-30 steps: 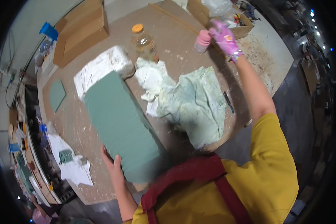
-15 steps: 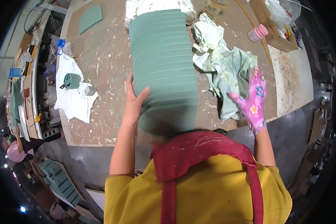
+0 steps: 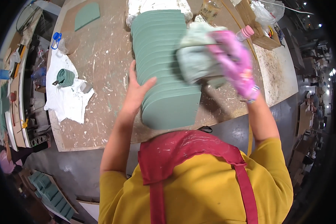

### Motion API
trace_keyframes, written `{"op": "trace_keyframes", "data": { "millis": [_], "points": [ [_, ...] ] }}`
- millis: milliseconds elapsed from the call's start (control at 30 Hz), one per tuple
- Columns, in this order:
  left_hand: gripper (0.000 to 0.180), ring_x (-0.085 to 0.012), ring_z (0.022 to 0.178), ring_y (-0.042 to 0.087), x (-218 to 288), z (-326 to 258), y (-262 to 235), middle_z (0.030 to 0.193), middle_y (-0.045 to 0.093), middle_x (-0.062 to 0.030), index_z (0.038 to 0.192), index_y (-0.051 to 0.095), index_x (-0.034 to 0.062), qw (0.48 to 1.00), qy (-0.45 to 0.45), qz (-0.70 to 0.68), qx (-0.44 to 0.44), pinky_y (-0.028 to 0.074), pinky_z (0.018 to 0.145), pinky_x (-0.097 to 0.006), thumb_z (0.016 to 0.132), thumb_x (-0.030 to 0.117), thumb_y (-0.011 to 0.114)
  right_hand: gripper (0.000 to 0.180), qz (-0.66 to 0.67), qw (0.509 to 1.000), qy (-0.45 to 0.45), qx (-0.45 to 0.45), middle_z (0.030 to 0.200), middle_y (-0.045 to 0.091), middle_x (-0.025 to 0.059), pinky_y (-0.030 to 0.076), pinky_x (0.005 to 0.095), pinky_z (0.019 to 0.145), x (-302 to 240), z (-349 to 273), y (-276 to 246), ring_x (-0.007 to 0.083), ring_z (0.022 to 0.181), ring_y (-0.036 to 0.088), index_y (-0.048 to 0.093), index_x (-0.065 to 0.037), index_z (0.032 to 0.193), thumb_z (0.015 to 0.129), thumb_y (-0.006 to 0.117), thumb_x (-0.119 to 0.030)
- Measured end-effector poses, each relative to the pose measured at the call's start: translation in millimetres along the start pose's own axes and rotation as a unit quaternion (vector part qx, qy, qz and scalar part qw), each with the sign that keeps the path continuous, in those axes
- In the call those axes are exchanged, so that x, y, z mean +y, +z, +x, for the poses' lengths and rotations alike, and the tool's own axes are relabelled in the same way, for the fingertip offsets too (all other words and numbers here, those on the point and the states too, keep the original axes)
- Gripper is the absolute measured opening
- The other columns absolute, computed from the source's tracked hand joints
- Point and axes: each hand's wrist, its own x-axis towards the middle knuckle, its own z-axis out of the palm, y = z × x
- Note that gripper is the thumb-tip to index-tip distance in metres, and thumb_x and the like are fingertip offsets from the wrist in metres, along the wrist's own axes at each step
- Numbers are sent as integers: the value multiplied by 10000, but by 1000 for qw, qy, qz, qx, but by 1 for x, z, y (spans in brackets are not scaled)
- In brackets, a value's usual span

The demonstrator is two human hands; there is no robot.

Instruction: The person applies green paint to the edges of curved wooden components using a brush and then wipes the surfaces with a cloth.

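Observation:
A tall stack of green arched slabs [image 3: 164,71] lies on the wooden table [image 3: 100,67] in front of me. My bare left hand [image 3: 136,91] presses flat against the stack's left side. My right hand [image 3: 235,65], in a pink glove, grips a crumpled pale-green cloth [image 3: 196,56] and holds it against the stack's upper right side.
A white cloth [image 3: 69,99] with a green roll [image 3: 65,77] lies at the table's left. A single green slab [image 3: 87,15] sits at the far left corner. A pink-capped bottle [image 3: 244,33], a jar [image 3: 210,8] and a wooden box [image 3: 259,28] stand at the right.
My gloved right hand has lifted the pale-green cloth off the table and brought it up against the stack. My left hand stays on the stack's left side.

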Motion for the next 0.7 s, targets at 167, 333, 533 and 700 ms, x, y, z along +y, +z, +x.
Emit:
{"op": "trace_keyframes", "data": {
  "millis": [167, 333, 533, 700],
  "points": [
    [952, -288, 1312, 356, -12, 8, 0, 1466, 269, -201, 1489, 84, 40, 998, 35, 54, -17, 325, 1074, -375, 782, 89, 720, 215, -105, 949, -224, -197, 921, 567, 98, 504, 377, 738, -3, 22, 92, 267, 840, 598, 608, -103, 1012, 797, 596, -107],
    [882, -280, 1307, 361, -2, -2, 3, 1466, 258, -215, 1482, 91, 22, 1000, 10, 17, 14, 370, 1050, -367, 813, 44, 665, 133, -126, 963, -96, -216, 887, 579, 101, 497, 387, 723, 35, 0, 46, 287, 835, 600, 650, -85, 883, 762, 595, -80],
    [897, -282, 1316, 341, -4, 2, 2, 1474, 237, -220, 1476, 70, -4, 996, 22, 85, 1, 313, 1086, -374, 816, 66, 672, 176, -124, 952, -196, -200, 881, 574, 117, 495, 406, 684, -6, 25, 83, 281, 785, 615, 598, -63, 946, 789, 579, -140],
    [915, -288, 1334, 310, -2, 1, 2, 1476, 230, -224, 1476, 55, -8, 999, 30, 18, 4, 287, 1100, -381, 811, 69, 679, 103, -169, 964, -57, -195, 806, 545, 117, 476, 388, 643, 51, -9, 27, 310, 733, 590, 598, -72, 869, 768, 598, -86]
  ]
}}
